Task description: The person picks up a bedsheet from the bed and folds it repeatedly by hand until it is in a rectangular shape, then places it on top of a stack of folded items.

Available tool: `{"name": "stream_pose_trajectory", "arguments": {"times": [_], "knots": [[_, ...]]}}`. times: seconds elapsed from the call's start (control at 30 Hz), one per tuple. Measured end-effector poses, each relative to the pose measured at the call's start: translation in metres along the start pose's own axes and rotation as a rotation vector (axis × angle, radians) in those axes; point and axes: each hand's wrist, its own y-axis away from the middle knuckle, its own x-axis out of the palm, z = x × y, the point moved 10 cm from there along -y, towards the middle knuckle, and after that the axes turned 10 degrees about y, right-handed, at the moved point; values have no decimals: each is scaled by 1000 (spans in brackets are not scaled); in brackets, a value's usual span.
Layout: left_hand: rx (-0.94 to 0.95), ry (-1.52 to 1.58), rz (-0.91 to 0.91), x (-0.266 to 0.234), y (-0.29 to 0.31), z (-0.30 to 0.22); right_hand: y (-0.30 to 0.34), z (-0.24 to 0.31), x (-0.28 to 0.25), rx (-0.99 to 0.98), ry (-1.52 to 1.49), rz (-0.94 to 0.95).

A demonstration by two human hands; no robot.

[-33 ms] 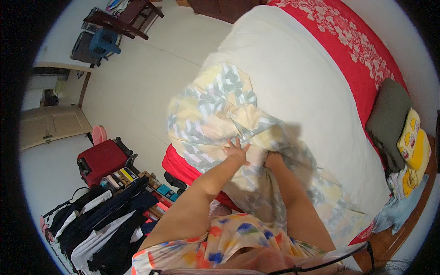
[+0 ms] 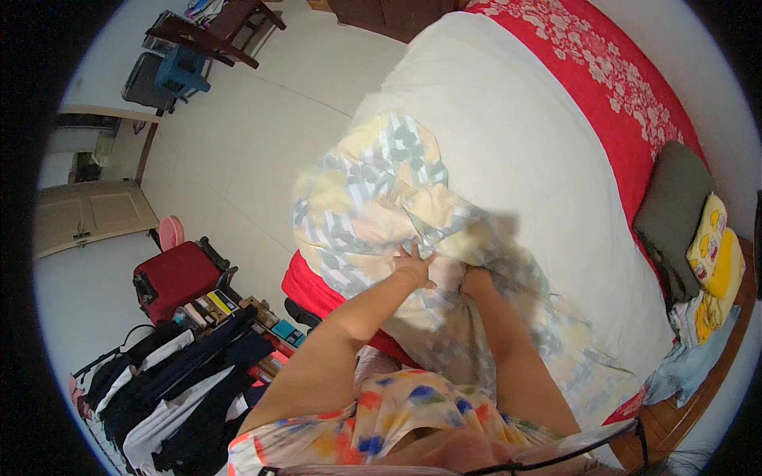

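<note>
A rumpled duvet cover [image 2: 373, 208], pale yellow with grey-green and white patches, lies bunched over the near left part of a white quilt [image 2: 508, 127] on the bed. My left hand [image 2: 413, 266] rests on its folds, palm down and fingers spread. Just to the right, my right hand [image 2: 476, 281] is closed on the same patterned cloth, its fingertips partly hidden in the fabric. Creases run from both hands toward my body, and one end of the cover trails off to the lower right.
Red floral bedding [image 2: 587, 63] shows along the bed's far right side. A dark green pillow [image 2: 675, 210] and a yellow pillow [image 2: 718, 254] lie at right. Clothes on a rack [image 2: 182, 381] and a red suitcase [image 2: 178, 276] stand at left. A blue stool [image 2: 182, 70] stands farther off.
My view has shifted very slightly. Both hands stay at the same folds of the duvet cover, with barely any movement.
</note>
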Motion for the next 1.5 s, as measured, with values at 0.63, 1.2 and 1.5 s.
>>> {"name": "stream_pose_trajectory", "arguments": {"times": [0.63,1.2,1.5], "knots": [[117,298,-620,-263,-107,162,-27,-11,33,68,46,216],[-208,382,-1231,-279,-70,240,-16,-9,13,71,25,138],[268,260,-765,-156,-92,-15,-7,-17,4,81,-94,54]]}}
